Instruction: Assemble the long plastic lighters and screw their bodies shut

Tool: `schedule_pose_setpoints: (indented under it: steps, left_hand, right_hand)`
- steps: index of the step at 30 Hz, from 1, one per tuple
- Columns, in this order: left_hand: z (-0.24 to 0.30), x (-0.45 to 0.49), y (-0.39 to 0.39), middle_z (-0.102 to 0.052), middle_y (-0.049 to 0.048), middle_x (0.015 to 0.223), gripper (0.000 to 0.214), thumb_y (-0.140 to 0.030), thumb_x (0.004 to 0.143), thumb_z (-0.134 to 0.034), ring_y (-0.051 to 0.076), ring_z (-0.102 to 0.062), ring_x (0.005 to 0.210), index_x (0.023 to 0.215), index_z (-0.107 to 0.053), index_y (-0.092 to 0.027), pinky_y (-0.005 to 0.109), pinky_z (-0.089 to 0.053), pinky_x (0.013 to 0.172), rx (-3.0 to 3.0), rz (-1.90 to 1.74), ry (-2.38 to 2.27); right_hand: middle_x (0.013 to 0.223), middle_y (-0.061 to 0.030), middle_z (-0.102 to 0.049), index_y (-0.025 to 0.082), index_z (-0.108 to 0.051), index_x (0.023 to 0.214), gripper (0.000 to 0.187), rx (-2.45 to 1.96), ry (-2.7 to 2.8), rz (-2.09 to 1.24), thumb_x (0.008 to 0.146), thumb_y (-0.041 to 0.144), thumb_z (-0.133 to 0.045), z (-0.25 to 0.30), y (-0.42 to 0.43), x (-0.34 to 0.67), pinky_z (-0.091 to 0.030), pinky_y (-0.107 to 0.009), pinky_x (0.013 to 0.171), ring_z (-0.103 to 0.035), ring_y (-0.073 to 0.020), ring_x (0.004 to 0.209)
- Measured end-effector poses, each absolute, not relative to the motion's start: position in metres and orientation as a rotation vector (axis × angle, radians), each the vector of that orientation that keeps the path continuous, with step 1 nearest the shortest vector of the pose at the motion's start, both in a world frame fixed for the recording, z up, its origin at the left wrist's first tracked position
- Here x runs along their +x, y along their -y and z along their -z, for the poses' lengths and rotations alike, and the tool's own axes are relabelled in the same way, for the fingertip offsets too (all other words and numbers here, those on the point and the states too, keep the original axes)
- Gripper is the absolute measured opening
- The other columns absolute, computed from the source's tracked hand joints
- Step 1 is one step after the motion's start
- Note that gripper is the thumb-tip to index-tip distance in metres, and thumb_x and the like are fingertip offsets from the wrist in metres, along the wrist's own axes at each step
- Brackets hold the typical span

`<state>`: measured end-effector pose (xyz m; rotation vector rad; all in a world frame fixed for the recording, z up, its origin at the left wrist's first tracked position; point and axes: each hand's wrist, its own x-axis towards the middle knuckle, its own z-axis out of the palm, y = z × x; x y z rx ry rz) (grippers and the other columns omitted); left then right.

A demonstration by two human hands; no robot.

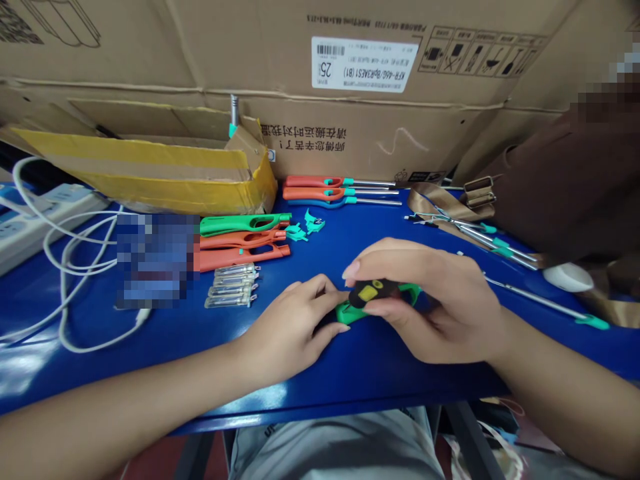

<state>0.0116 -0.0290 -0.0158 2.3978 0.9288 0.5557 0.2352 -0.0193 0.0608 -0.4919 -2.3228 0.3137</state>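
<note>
My left hand [303,327] pinches the near end of a green lighter casing [350,313] flat against the blue table. My right hand [440,303] is closed around the handle of a black-and-yellow screwdriver [370,292], held just above the casing. The screwdriver's tip is hidden, as is much of the casing under the right hand. Left of my hands lie a green lighter casing [235,225] and two orange ones, with several clear fuel tanks [231,285] below them. Small teal plastic parts [314,221] rest beside the casings.
Lighters with metal tubes [345,193] lie at the back, near a yellow-taped carton [200,180]. Loose tubes with teal ends [550,303] lie right, by a tan strap [430,203]. White cables [65,287] and a power strip [45,217] occupy the left. Cardboard stands behind.
</note>
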Motion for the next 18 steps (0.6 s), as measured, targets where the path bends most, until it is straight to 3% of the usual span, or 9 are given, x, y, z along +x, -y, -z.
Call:
schedule_pose_setpoints:
  steps: [3,5,9,11,15,18]
  left_hand:
    - [0.0164,0.0123,0.0287,-0.064,0.009,0.115,0.034,-0.026,0.102,-0.055,0.027,-0.064,0.107,0.136,-0.059,-0.022,0.046,-0.053,0.092,2.378,-0.555,-0.908]
    - [0.0161,0.0127,0.0284,-0.064,0.0093,0.115,0.035,-0.025,0.102,-0.055,0.027,-0.064,0.106,0.136,-0.059,-0.021,0.046,-0.054,0.091,2.375,-0.56,-0.91]
    - [0.0152,0.0126,0.0293,-0.064,0.009,0.114,0.03,-0.029,0.101,-0.059,0.026,-0.064,0.101,0.13,-0.063,-0.021,0.044,-0.055,0.087,2.409,-0.564,-0.954]
    - [0.015,0.0122,0.03,-0.064,0.0087,0.113,0.029,-0.029,0.1,-0.061,0.026,-0.065,0.099,0.128,-0.064,-0.022,0.043,-0.055,0.086,2.422,-0.57,-0.964]
    - [0.0153,0.0126,0.0298,-0.064,0.0094,0.118,0.026,-0.027,0.1,-0.061,0.027,-0.065,0.107,0.126,-0.064,-0.022,0.044,-0.055,0.093,2.388,-0.58,-0.939]
    - [0.0162,0.0131,0.0289,-0.064,0.0087,0.116,0.029,-0.024,0.1,-0.06,0.026,-0.065,0.107,0.129,-0.062,-0.023,0.042,-0.055,0.093,2.347,-0.542,-0.937]
  right_hand:
    - [0.092,-0.0019,-0.075,0.019,-0.065,0.116,0.022,-0.57,2.347,-0.078,0.098,0.031,-0.069,-0.0597,0.0214,0.2333,-0.054,-0.026,0.066,-0.071,-0.015,0.08]
    - [0.087,-0.0014,-0.075,0.019,-0.066,0.117,0.027,-0.59,2.364,0.039,0.098,0.038,-0.068,-0.0601,0.0219,0.2341,-0.052,-0.027,0.062,-0.07,-0.0151,0.072]
    - [0.121,-0.0094,-0.074,0.012,-0.054,0.138,0.034,-0.542,2.396,-0.176,0.105,0.021,-0.05,-0.0641,0.02,0.2388,-0.057,-0.028,0.089,-0.071,-0.0176,0.111]
    - [0.127,-0.0086,-0.072,0.012,-0.053,0.138,0.034,-0.536,2.37,-0.356,0.104,0.015,-0.048,-0.0661,0.019,0.2398,-0.055,-0.025,0.096,-0.068,-0.0151,0.118]
    - [0.108,-0.0038,-0.076,0.014,-0.062,0.124,0.024,-0.55,2.309,-0.315,0.1,0.019,-0.063,-0.0668,0.0201,0.2361,-0.056,-0.021,0.085,-0.072,-0.0128,0.101]
    - [0.098,-0.002,-0.076,0.016,-0.064,0.121,0.031,-0.573,2.322,-0.2,0.095,0.028,-0.074,-0.0647,0.0222,0.2322,-0.054,-0.024,0.073,-0.073,-0.0144,0.091]
